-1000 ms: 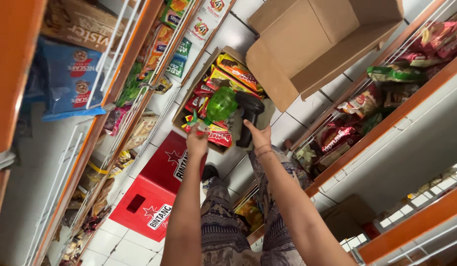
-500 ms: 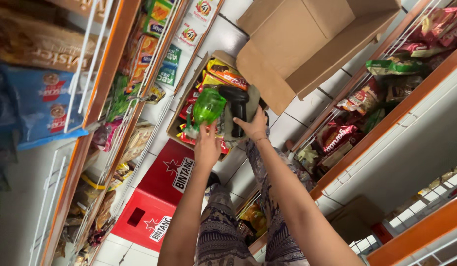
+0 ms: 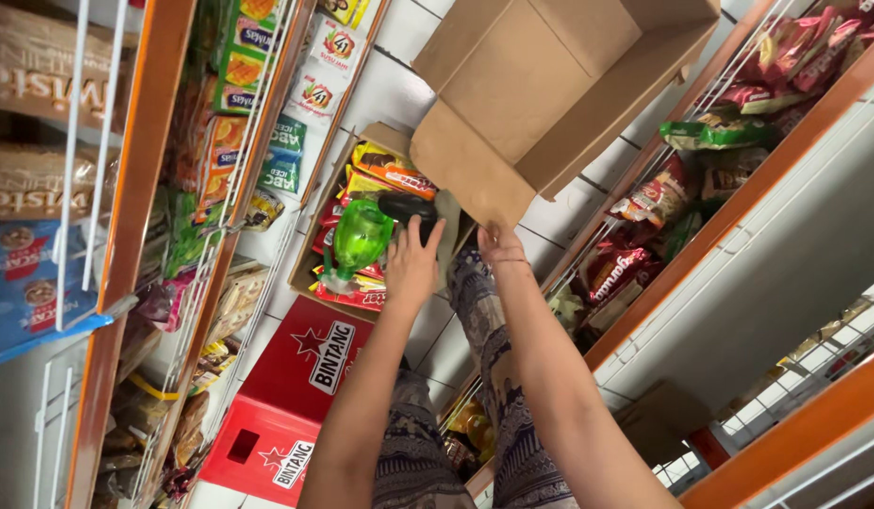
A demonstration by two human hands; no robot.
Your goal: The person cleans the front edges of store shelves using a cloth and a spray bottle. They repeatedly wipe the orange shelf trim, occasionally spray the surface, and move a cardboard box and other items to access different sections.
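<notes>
My left hand (image 3: 413,262) is raised over an open cardboard tray of red and yellow snack packs (image 3: 366,292) on the tiled floor. It grips a translucent green plastic bottle (image 3: 360,238). A dark object (image 3: 406,205) lies right behind its fingertips; what it is I cannot tell. My right hand (image 3: 498,245) rests against the lower flap of a large empty cardboard box (image 3: 541,90), fingers closed on the flap's edge. My legs in patterned trousers (image 3: 484,330) show between my arms.
Orange-framed shelves line both sides of the narrow aisle: packets and boxes behind white wire rails on the left (image 3: 234,104), red and green snack bags on the right (image 3: 729,123). Two red crates (image 3: 300,363) stand on the floor by the left shelf.
The view has closed in on the floor tray. My left hand with the green bottle rose slightly. My right hand moved from the dark object to the big box's flap.
</notes>
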